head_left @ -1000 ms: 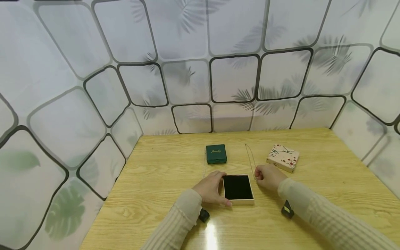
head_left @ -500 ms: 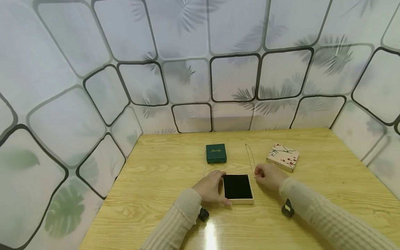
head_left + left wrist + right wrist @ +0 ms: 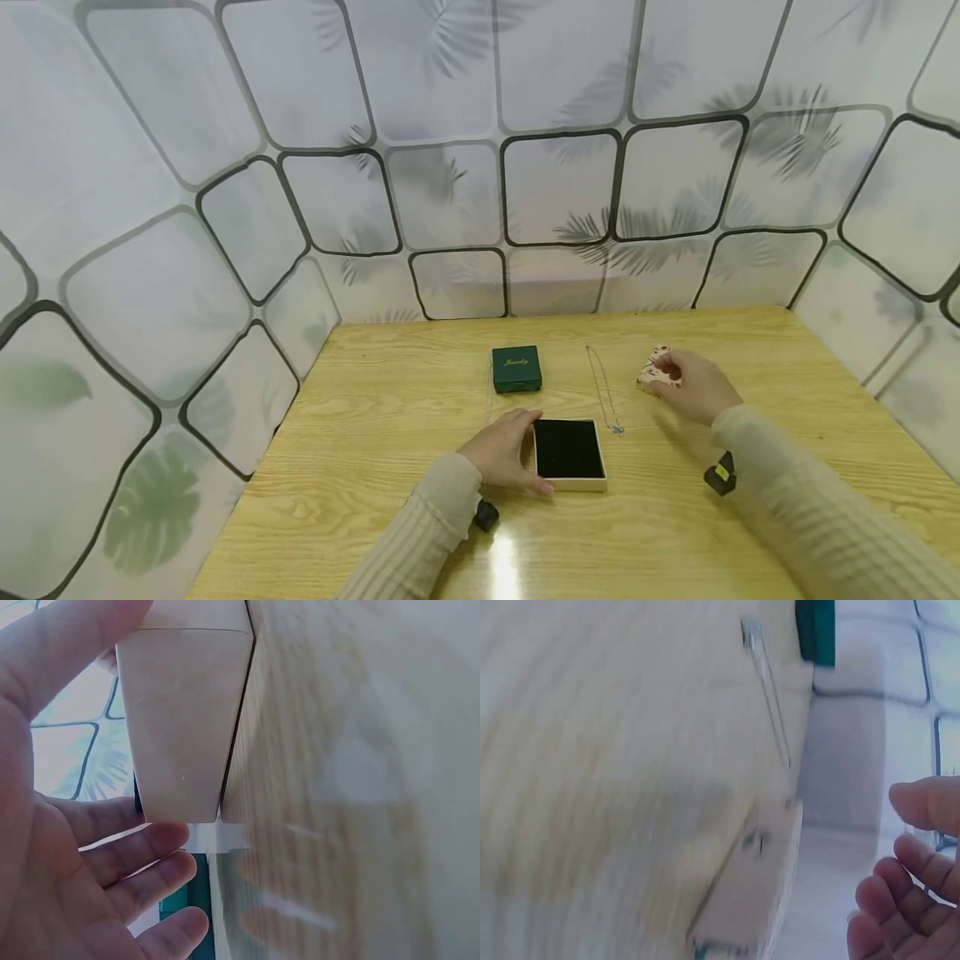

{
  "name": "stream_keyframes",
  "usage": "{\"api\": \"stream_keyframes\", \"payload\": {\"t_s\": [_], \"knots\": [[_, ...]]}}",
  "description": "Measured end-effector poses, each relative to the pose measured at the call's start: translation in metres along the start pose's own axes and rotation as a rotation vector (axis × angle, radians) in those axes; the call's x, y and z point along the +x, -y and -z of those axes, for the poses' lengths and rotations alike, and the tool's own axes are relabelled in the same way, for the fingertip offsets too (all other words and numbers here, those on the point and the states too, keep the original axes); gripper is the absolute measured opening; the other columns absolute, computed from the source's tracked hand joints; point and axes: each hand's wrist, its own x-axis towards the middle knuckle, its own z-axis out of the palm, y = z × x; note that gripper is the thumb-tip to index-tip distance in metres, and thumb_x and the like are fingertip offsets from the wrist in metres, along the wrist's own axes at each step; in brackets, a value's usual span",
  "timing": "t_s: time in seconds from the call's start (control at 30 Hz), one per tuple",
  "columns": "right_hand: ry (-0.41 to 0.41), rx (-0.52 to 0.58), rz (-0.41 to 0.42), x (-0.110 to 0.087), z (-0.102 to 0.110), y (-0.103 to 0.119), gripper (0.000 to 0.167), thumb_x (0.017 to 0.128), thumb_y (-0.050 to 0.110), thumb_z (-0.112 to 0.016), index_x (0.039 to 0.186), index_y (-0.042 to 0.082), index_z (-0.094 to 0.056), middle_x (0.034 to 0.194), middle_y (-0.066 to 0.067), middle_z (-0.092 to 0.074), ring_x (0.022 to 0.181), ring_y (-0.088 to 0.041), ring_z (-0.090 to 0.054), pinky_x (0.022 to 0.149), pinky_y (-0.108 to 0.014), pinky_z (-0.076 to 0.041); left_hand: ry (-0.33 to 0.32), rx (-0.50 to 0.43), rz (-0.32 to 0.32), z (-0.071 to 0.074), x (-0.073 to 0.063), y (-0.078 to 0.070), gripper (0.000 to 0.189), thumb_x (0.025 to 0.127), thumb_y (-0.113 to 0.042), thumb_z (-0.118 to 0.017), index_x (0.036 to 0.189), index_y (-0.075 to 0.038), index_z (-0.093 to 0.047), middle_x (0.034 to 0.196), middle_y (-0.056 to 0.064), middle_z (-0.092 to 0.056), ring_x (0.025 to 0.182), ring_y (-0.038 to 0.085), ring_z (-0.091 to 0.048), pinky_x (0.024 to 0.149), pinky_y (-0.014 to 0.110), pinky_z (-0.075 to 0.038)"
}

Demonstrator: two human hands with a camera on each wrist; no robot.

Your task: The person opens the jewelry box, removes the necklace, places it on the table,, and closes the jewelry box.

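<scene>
In the head view, my left hand [image 3: 506, 452] holds the left side of an open jewelry box base [image 3: 577, 484] with a black insert. Its thumb lies at the near edge and its fingers at the far corner; the left wrist view shows them round the box's pale wall [image 3: 184, 727]. My right hand [image 3: 693, 387] hovers over a flower-patterned box lid [image 3: 651, 372], partly covering it. In the right wrist view, that hand's fingers [image 3: 876, 892] are loosely bent, apart from the lid [image 3: 754, 874]. A necklace with a bluish pendant [image 3: 617, 430] lies between base and lid.
A green jewelry box [image 3: 516, 369] stands closed behind the base. Along its left side runs another thin chain [image 3: 491, 392]. Patterned cloth [image 3: 555, 200] bounds the wooden table [image 3: 390, 400] at the back and sides.
My right hand has let go of the necklace's pendant and moved right and away to above the flowered lid. The necklace stays on the table. My left hand keeps its place on the box base.
</scene>
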Motion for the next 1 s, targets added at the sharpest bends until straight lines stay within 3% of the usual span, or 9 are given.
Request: {"api": "stream_keyframes", "payload": {"t_s": [0.13,0.27,0.43,0.57,0.77,0.9,1.0], "knots": [[0.028,-0.005,-0.084,-0.002,0.016,-0.018,0.060,0.094,0.037,-0.062,0.131,-0.008,-0.048,0.127,-0.030,-0.050,0.113,-0.046,-0.048,0.090,-0.060,-0.041,0.002,0.004,-0.006,0.000,0.000,0.001,0.118,0.065,-0.069,-0.075,0.153,-0.010,-0.024,0.149,0.002,-0.035,0.136,0.019,-0.036,0.107,0.037,-0.036],[0.050,-0.013,-0.133,-0.004,0.021,-0.035,0.082,0.090,0.049,-0.063,0.139,-0.012,-0.037,0.136,-0.034,-0.039,0.121,-0.052,-0.037,0.096,-0.064,-0.034,0.005,-0.007,-0.011,0.001,-0.001,0.000,0.117,0.065,-0.069,-0.075,0.153,-0.011,-0.023,0.153,0.003,-0.029,0.138,0.019,-0.032,0.108,0.038,-0.035],[0.090,-0.102,-0.088,-0.004,0.017,-0.050,0.099,0.084,0.054,-0.068,0.139,-0.018,-0.030,0.136,-0.041,-0.034,0.123,-0.057,-0.030,0.100,-0.067,-0.027,0.001,-0.006,-0.021,0.004,-0.002,-0.002,0.116,0.065,-0.068,-0.075,0.153,-0.011,-0.025,0.154,0.003,-0.028,0.139,0.019,-0.030,0.109,0.038,-0.034],[0.103,-0.152,-0.037,-0.005,0.011,-0.055,0.104,0.082,0.055,-0.070,0.138,-0.021,-0.028,0.136,-0.043,-0.031,0.123,-0.059,-0.029,0.101,-0.068,-0.026,0.003,0.005,-0.028,0.005,-0.003,-0.004,0.114,0.066,-0.066,-0.075,0.152,-0.009,-0.026,0.154,0.004,-0.029,0.140,0.020,-0.029,0.110,0.038,-0.033],[0.086,-0.180,-0.040,-0.006,0.005,-0.062,0.101,0.081,0.058,-0.069,0.133,-0.020,-0.034,0.138,-0.043,-0.028,0.124,-0.059,-0.026,0.102,-0.068,-0.024,0.006,0.013,-0.027,0.005,-0.002,-0.004,0.113,0.067,-0.065,-0.075,0.152,-0.009,-0.027,0.153,0.006,-0.030,0.139,0.021,-0.030,0.110,0.038,-0.033],[0.087,-0.131,-0.024,-0.007,-0.001,-0.059,0.103,0.081,0.058,-0.069,0.139,-0.018,-0.030,0.142,-0.041,-0.025,0.127,-0.059,-0.022,0.100,-0.070,-0.022,0.012,0.009,-0.022,0.004,-0.002,-0.003,0.113,0.067,-0.066,-0.075,0.152,-0.009,-0.027,0.153,0.006,-0.031,0.139,0.021,-0.031,0.109,0.039,-0.034],[0.105,-0.072,0.031,-0.008,-0.008,-0.044,0.103,0.082,0.056,-0.069,0.144,-0.013,-0.026,0.146,-0.036,-0.024,0.131,-0.057,-0.019,0.101,-0.071,-0.020,0.011,0.008,-0.014,0.004,-0.002,-0.002,0.113,0.068,-0.066,-0.075,0.152,-0.009,-0.026,0.153,0.005,-0.031,0.139,0.021,-0.031,0.109,0.038,-0.034]]}}
